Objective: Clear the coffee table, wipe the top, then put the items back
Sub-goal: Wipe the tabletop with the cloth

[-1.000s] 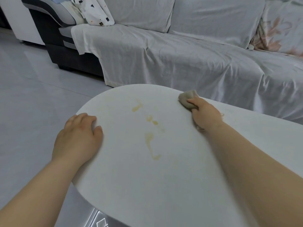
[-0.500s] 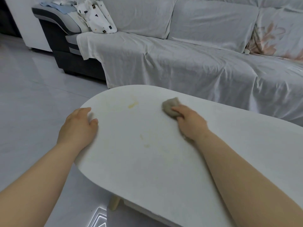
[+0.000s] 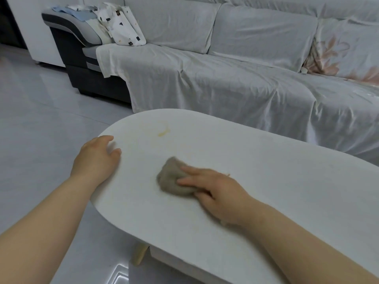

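Observation:
The white oval coffee table (image 3: 266, 181) fills the lower right, and nothing but the cloth lies on its top. My right hand (image 3: 215, 191) presses a crumpled grey-brown cloth (image 3: 171, 179) flat against the tabletop near its middle, fingers spread over the cloth. My left hand (image 3: 96, 158) rests palm down on the table's rounded left end, holding nothing. A small yellow stain (image 3: 164, 133) remains on the top, beyond the cloth toward the far left edge.
A sofa (image 3: 225, 78) draped in a pale sheet runs along the far side of the table. A patterned cushion (image 3: 121, 25) and folded cloths lie on its left arm. Glossy grey floor tiles (image 3: 41, 130) spread to the left. A wooden table leg (image 3: 139, 254) shows below.
My right hand has dragged the cloth from the far edge toward me and leftward over the top. The yellow stains in the middle are gone; only the far one remains. My left hand stayed put.

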Demonstrator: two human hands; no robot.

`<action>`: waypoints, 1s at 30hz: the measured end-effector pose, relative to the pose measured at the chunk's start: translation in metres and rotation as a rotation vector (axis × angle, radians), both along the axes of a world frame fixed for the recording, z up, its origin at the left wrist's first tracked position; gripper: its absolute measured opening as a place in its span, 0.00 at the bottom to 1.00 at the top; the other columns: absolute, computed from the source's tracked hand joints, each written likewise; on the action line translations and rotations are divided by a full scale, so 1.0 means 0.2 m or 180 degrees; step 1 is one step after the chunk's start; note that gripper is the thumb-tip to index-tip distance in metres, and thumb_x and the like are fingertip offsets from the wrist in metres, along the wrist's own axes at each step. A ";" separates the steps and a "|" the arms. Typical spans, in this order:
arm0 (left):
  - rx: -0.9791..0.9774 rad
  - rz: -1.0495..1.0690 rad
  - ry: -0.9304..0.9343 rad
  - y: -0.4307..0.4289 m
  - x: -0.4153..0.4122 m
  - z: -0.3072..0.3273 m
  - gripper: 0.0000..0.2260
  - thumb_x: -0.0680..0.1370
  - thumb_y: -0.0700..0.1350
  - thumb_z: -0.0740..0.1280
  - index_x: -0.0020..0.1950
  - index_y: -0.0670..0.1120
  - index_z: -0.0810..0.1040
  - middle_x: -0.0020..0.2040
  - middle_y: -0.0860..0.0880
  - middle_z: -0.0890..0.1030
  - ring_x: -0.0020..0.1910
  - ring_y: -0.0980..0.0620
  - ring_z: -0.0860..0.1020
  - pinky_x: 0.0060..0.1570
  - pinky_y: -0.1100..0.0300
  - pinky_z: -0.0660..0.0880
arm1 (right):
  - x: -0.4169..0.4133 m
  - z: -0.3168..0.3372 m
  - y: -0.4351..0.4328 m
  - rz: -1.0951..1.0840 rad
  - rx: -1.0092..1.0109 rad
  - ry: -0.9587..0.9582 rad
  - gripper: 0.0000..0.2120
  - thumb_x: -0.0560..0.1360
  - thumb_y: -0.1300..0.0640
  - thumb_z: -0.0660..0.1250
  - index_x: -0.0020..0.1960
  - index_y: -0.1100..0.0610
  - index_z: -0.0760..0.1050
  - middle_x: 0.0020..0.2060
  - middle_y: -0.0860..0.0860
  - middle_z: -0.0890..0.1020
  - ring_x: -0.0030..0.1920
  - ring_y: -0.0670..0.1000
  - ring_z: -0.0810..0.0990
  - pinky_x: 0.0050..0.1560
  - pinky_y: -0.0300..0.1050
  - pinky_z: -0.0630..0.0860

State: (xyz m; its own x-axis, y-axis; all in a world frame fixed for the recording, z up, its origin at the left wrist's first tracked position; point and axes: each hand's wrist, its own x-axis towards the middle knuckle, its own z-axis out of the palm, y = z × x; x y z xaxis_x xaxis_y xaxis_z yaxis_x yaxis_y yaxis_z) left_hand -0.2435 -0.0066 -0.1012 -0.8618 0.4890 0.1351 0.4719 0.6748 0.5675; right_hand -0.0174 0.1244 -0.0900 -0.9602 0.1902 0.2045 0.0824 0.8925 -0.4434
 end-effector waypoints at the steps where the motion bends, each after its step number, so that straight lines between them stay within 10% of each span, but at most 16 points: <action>1: 0.0076 0.0016 -0.0018 -0.01 0.00 0.00 0.20 0.75 0.44 0.62 0.67 0.43 0.66 0.68 0.41 0.69 0.67 0.40 0.65 0.64 0.48 0.63 | 0.02 0.01 0.07 -0.0259 0.0042 0.0009 0.19 0.73 0.65 0.60 0.62 0.52 0.72 0.69 0.49 0.68 0.67 0.51 0.69 0.62 0.29 0.56; 5: 0.0366 0.0116 -0.0059 -0.02 0.01 0.00 0.20 0.74 0.41 0.63 0.66 0.44 0.67 0.66 0.40 0.71 0.65 0.40 0.67 0.62 0.49 0.64 | 0.05 0.03 0.17 -0.0999 0.0166 0.0099 0.19 0.74 0.65 0.58 0.64 0.53 0.71 0.70 0.49 0.65 0.68 0.51 0.67 0.63 0.31 0.55; 14: 0.0314 -0.0012 -0.0150 -0.04 -0.01 0.00 0.16 0.75 0.40 0.61 0.63 0.43 0.71 0.67 0.41 0.70 0.65 0.40 0.67 0.62 0.52 0.64 | 0.02 0.00 -0.22 0.0882 0.0309 0.0189 0.13 0.70 0.59 0.61 0.51 0.54 0.80 0.59 0.55 0.80 0.52 0.55 0.82 0.51 0.44 0.78; 19: -0.0016 -0.0275 -0.0130 -0.11 -0.04 -0.06 0.21 0.76 0.43 0.60 0.69 0.41 0.63 0.73 0.43 0.62 0.72 0.45 0.58 0.70 0.52 0.55 | -0.05 0.02 0.24 -0.0755 0.0122 0.0072 0.19 0.72 0.68 0.60 0.61 0.57 0.74 0.67 0.53 0.70 0.66 0.53 0.70 0.64 0.31 0.57; 25: -0.0070 -0.0232 -0.0143 -0.10 -0.06 -0.08 0.24 0.77 0.46 0.56 0.72 0.43 0.55 0.76 0.46 0.55 0.74 0.48 0.53 0.71 0.54 0.51 | -0.34 -0.02 0.38 -0.2739 0.0246 -0.0113 0.22 0.70 0.68 0.54 0.62 0.55 0.70 0.68 0.56 0.68 0.60 0.61 0.70 0.59 0.48 0.66; 30: 0.0004 -0.0096 -0.0291 -0.10 -0.06 -0.09 0.26 0.77 0.49 0.56 0.73 0.45 0.52 0.76 0.48 0.50 0.75 0.50 0.49 0.71 0.55 0.50 | -0.60 -0.05 0.24 -0.1179 0.0260 0.0121 0.22 0.71 0.68 0.57 0.61 0.54 0.73 0.68 0.53 0.70 0.63 0.58 0.70 0.62 0.41 0.62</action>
State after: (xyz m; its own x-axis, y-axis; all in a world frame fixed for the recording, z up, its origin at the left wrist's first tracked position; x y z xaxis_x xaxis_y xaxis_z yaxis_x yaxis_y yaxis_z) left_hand -0.2547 -0.0267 -0.1189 -0.8554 0.5149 0.0572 0.4382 0.6603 0.6099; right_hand -0.1375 0.1724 -0.1000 -0.8209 0.5044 0.2676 0.3908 0.8380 -0.3808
